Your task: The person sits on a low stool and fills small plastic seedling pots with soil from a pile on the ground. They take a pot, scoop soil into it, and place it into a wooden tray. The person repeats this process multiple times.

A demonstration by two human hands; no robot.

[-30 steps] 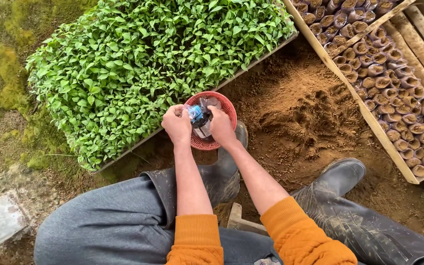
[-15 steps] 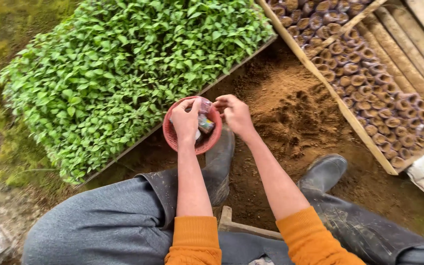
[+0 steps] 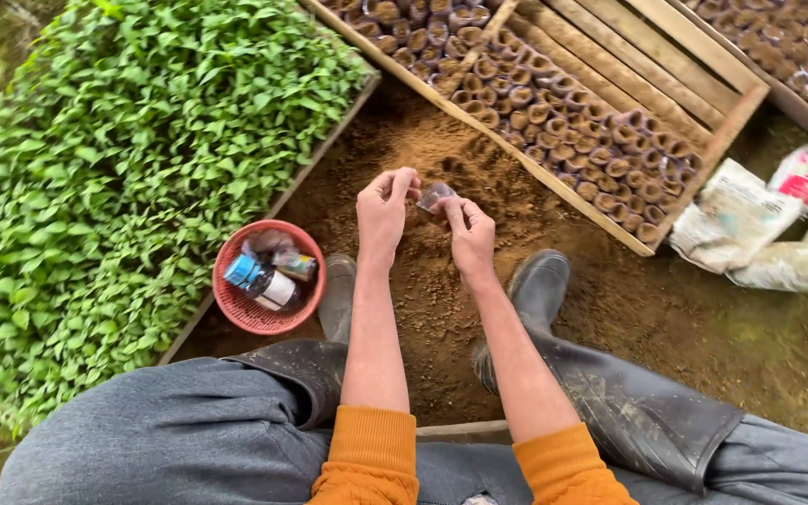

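— Small clear plastic bag [image 3: 435, 195], pinched between both hands above bare brown soil [image 3: 441, 281]. Held at fingertip level, squarely between the two thumbs.

— Grip?

— Left hand [image 3: 383, 210] curled, thumb and forefinger closed on the bag's left edge. Right hand [image 3: 468, 234] likewise closed on its right edge, fingertips meeting the plastic from below and to the right. Neither hand slack.

— Orientation of the bag?

— Long axis hard to judge; crumpled, roughly slanting from upper right down toward the left fingers. Contents too small to make out.

— Nearer hand?

— Both touching; no telling one as nearer.

— Surroundings?

— Round red plastic basket [image 3: 268, 278] with small bottles and packets, well to the left of the left fingers, beside a dark rubber boot [image 3: 337, 297]. Second boot [image 3: 535, 295] just below the right fingers. Wooden tray of small soil-filled seedling pots [image 3: 563, 122] ahead and to the right of the fingertips, near but apart. Dense bed of green seedlings [image 3: 133, 178] far left. Crumpled printed sacks [image 3: 750, 224] off to the right.
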